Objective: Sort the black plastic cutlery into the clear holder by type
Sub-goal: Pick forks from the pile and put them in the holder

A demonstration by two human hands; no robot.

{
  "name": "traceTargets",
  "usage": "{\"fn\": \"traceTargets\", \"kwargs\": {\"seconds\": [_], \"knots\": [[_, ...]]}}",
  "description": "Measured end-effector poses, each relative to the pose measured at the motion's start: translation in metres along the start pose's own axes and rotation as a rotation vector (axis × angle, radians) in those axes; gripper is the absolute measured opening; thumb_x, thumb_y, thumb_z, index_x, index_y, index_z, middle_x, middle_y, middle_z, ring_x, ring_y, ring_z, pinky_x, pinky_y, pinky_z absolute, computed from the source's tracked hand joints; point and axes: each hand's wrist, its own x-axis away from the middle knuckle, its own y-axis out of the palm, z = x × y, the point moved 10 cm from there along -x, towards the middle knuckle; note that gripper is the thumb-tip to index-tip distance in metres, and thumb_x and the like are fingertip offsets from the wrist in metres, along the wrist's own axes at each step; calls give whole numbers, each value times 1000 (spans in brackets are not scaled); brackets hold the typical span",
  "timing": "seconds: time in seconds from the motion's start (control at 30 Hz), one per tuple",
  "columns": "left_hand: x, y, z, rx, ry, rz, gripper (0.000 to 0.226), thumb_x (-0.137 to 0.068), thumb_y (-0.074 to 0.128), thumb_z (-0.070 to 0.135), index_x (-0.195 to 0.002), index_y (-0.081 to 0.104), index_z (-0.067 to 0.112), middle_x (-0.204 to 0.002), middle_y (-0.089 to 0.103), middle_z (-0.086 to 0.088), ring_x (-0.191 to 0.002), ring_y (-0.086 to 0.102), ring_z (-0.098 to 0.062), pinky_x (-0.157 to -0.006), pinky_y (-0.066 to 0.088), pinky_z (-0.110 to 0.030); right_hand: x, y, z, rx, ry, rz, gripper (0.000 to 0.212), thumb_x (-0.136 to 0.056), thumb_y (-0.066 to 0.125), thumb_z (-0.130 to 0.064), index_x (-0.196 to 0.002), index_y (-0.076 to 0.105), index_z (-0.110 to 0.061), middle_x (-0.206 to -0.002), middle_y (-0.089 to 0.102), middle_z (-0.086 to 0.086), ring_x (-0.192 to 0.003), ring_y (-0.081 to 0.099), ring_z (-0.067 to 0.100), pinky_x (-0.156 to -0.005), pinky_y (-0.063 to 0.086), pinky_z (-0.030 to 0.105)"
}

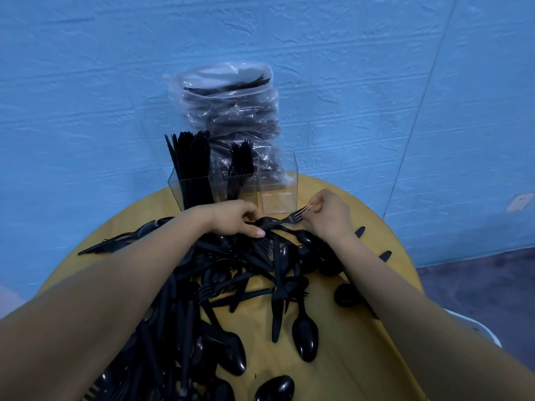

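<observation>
A black plastic fork [285, 219] lies across the far edge of a big pile of black cutlery [231, 285] on a round yellow table [376, 215]. My left hand [236, 218] grips the fork's handle end, and my right hand [328, 214] pinches its tines. Just behind them stands the clear holder [278, 183] with three compartments: the left one is packed with knives [191, 166], the middle one has forks [241, 166], and the right one looks empty.
A clear plastic bag [231, 111] full of more black cutlery stands behind the holder against the blue wall. Loose spoons [304, 334] lie near the table's front. Two handle tips poke out at the right edge [385, 256].
</observation>
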Motion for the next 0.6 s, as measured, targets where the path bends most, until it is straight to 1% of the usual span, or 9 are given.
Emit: {"fn": "traceTargets", "kwargs": {"seconds": [0.07, 0.1, 0.17, 0.23, 0.3, 0.37, 0.43, 0.53, 0.6], "knots": [[-2, 0, -1, 29, 5, 27, 30, -85, 65, 37, -108, 55, 19, -106, 55, 5, -100, 52, -13, -84, 40, -24, 0, -13, 2, -47, 19, 72, 20, -88, 59, -6, -107, 58, -8, -85, 55, 2, -82, 52, 15, -62, 35, 22], [-2, 0, -2, 35, 8, 37, 26, -86, 65, 37, -102, 55, 20, -101, 55, 5, -95, 52, -13, -78, 40, -23, 1, -20, 2, -49, 17, 103, 20, -88, 58, -7, -109, 60, -8, -86, 55, 1, -81, 51, 14, -60, 35, 21], [-3, 1, -1, 35, 16, 44, 21, -87, 63, 38, -96, 53, 22, -95, 54, 5, -88, 50, -12, -71, 39, -22, 3, -30, 3, -53, -3, 147, 15, -90, 56, -7, -103, 64, -8, -76, 53, -4, -71, 49, 11, -55, 34, 17], [-2, 0, 0, 29, 12, 37, 20, -87, 61, 41, -94, 54, 23, -94, 54, 6, -87, 50, -11, -73, 40, -23, 7, -40, 6, -67, -9, 194, 10, -91, 54, -8, -94, 64, -9, -68, 49, -7, -62, 45, 7, -51, 32, 14], [-1, 0, 0, 37, 14, 4, 22, -87, 60, 44, -96, 55, 25, -94, 54, 7, -87, 51, -11, -76, 40, -25, 11, -46, 10, -67, -10, 224, 9, -92, 54, -10, -88, 62, -10, -66, 48, -7, -59, 43, 5, -49, 31, 14], [2, 4, 4, 61, 33, -51, 21, -86, 61, 45, -93, 53, 26, -91, 52, 8, -83, 49, -10, -74, 40, -24, 14, -45, 13, -59, -6, 219, 9, -94, 54, -12, -88, 61, -9, -66, 47, -7, -58, 42, 4, -47, 31, 13], [3, 6, 8, 32, 50, -71, 20, -86, 62, 43, -88, 49, 27, -90, 49, 10, -80, 47, -8, -69, 38, -22, 16, -41, 16, -51, 1, 214, 10, -95, 53, -14, -89, 60, -9, -66, 47, -7, -58, 41, 4, -46, 34, 11], [2, 6, 8, 5, 55, -38, 16, -88, 61, 40, -83, 52, 28, -93, 53, 6, -81, 49, -11, -72, 40, -25, 18, -41, 16, -44, -6, 229, 11, -96, 51, -14, -90, 59, -9, -70, 49, -6, -60, 43, 4, -48, 34, 10], [1, 2, 8, 41, 63, 9, 16, -89, 60, 37, -80, 53, 26, -91, 55, 3, -82, 50, -13, -74, 41, -28, 21, -45, 17, -55, 0, 251, 12, -97, 49, -16, -92, 58, -8, -74, 52, -3, -64, 46, 8, -50, 32, 12]]}}
